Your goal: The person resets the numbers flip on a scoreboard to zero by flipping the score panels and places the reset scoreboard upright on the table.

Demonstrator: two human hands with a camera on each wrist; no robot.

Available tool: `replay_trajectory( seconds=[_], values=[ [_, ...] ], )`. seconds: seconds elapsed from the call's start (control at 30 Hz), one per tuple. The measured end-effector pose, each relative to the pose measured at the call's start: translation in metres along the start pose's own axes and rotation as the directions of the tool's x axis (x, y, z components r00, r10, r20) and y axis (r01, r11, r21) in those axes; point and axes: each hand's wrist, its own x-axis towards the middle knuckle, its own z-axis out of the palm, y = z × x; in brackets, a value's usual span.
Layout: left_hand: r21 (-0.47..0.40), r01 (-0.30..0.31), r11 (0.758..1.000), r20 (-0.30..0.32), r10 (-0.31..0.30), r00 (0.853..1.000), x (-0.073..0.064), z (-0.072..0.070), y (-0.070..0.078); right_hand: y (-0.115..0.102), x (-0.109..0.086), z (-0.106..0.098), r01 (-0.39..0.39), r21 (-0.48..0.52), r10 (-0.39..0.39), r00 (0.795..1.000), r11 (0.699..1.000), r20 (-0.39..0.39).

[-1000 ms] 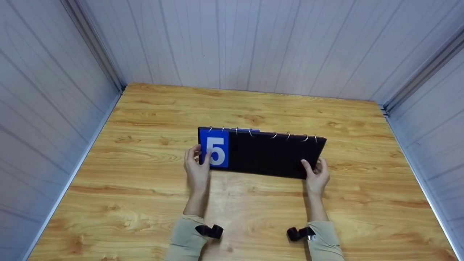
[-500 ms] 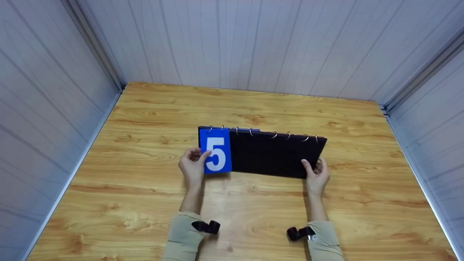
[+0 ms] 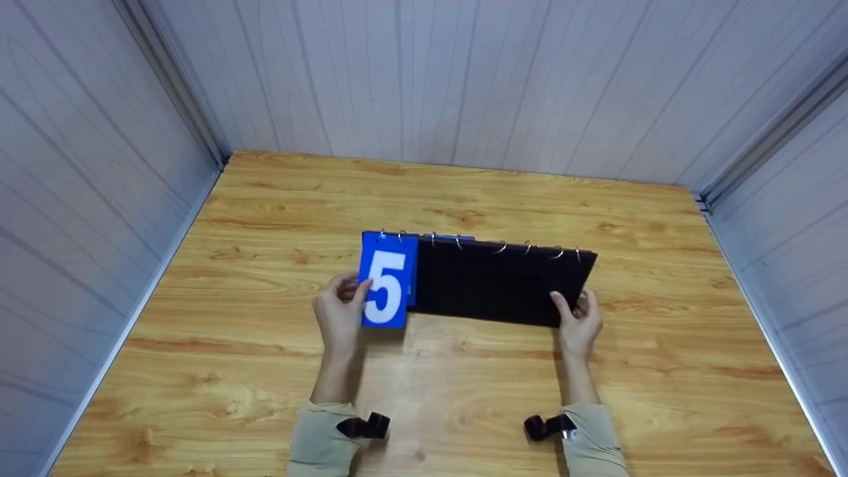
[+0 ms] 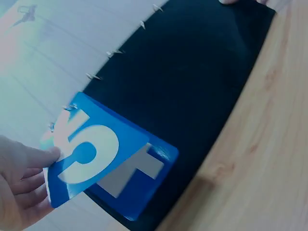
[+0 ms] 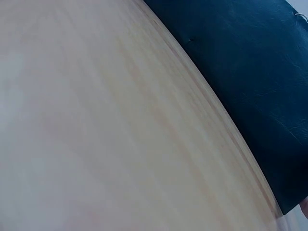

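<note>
A black flip scoreboard (image 3: 490,281) stands tilted on the wooden table, metal rings along its top edge. My left hand (image 3: 338,311) pinches the left edge of a blue number card (image 3: 385,285) with a white 5. The card hangs from its rings, its lower part swung out from the board. Under it, in the left wrist view, lies a second blue card (image 4: 139,197) with a partly covered pale numeral, seemingly a 4. At the board's lower right corner my right hand (image 3: 580,324) holds on, thumb in front and fingers behind. The right wrist view catches mostly black board (image 5: 250,86).
The wood-grain table (image 3: 464,397) extends around the board. Pale panel walls (image 3: 430,79) enclose it at the back and both sides. A bit of blue (image 3: 450,237) shows behind the board's top edge.
My left hand has moved left and toward me, drawing the 5 card away from the board. The card's lower edge now hangs below the board's bottom. My right hand has stayed put.
</note>
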Motion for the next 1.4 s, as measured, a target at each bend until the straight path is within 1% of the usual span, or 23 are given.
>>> replay_trajectory(
  seconds=[0.07, 0.13, 0.2, 0.3, 0.4, 0.5, 0.6, 0.67, 0.73, 0.83, 0.9, 1.0, 1.1, 1.2, 1.27, 1.4],
  values=[
    [-0.066, 0.023, 0.998, 0.033, -0.021, 0.999, -0.001, -0.004, 0.004, -0.001, 0.000, 0.000, -0.006, -0.003, 0.006, 1.000, 1.000, 0.000],
    [-0.137, 0.040, 0.990, 0.068, -0.031, 0.997, -0.002, -0.009, 0.007, -0.001, 0.000, 0.000, -0.014, -0.007, 0.014, 1.000, 1.000, -0.001],
    [-0.202, 0.042, 0.978, 0.109, -0.020, 0.994, -0.002, -0.014, 0.010, -0.002, 0.000, 0.000, -0.023, -0.009, 0.023, 1.000, 1.000, 0.001],
    [-0.311, 0.061, 0.948, 0.189, -0.001, 0.982, 0.000, -0.021, 0.015, -0.003, 0.000, 0.000, -0.031, -0.007, 0.031, 1.000, 0.999, 0.002],
    [-0.388, 0.100, 0.916, 0.252, 0.001, 0.968, 0.004, -0.025, 0.020, -0.002, 0.000, -0.001, -0.025, -0.006, 0.025, 1.000, 1.000, 0.004],
    [-0.429, 0.127, 0.894, 0.266, -0.009, 0.964, 0.008, -0.027, 0.025, -0.001, -0.001, -0.001, -0.027, -0.018, 0.028, 1.000, 0.999, 0.005],
    [-0.455, 0.116, 0.883, 0.260, 0.008, 0.965, 0.013, -0.028, 0.029, -0.001, -0.001, -0.002, -0.034, -0.033, 0.034, 0.999, 0.999, 0.007],
    [-0.459, 0.100, 0.883, 0.251, 0.021, 0.968, 0.017, -0.027, 0.032, -0.001, -0.001, -0.003, -0.033, -0.036, 0.034, 0.999, 0.999, 0.006],
    [-0.445, 0.073, 0.893, 0.233, 0.037, 0.972, 0.022, -0.025, 0.035, -0.002, -0.001, -0.002, -0.027, -0.033, 0.028, 1.000, 0.999, 0.004],
    [-0.396, 0.010, 0.918, 0.184, 0.068, 0.981, 0.032, -0.021, 0.040, -0.001, -0.001, -0.002, -0.017, -0.021, 0.017, 1.000, 1.000, 0.000],
    [-0.348, -0.053, 0.936, 0.138, 0.107, 0.985, 0.039, -0.018, 0.044, 0.000, -0.001, -0.001, -0.011, -0.019, 0.011, 1.000, 1.000, -0.001],
    [-0.292, -0.154, 0.944, 0.071, 0.182, 0.981, 0.051, -0.012, 0.048, 0.001, -0.002, 0.000, -0.006, -0.023, 0.006, 1.000, 1.000, 0.001],
    [-0.245, -0.233, 0.941, 0.026, 0.247, 0.969, 0.064, -0.007, 0.053, 0.001, -0.002, 0.001, 0.000, -0.027, 0.000, 1.000, 1.000, 0.008],
    [-0.201, -0.270, 0.942, 0.008, 0.277, 0.961, 0.076, -0.002, 0.057, 0.002, -0.002, 0.001, 0.007, -0.023, -0.007, 1.000, 1.000, 0.018],
    [-0.168, -0.278, 0.946, 0.010, 0.284, 0.959, 0.084, 0.003, 0.059, 0.004, -0.001, 0.000, 0.008, -0.018, -0.007, 1.000, 1.000, 0.020],
    [-0.107, -0.279, 0.954, 0.017, 0.283, 0.959, 0.097, 0.013, 0.060, 0.017, 0.001, 0.000, -0.004, -0.011, 0.004, 1.000, 1.000, 0.011]
  ],
)
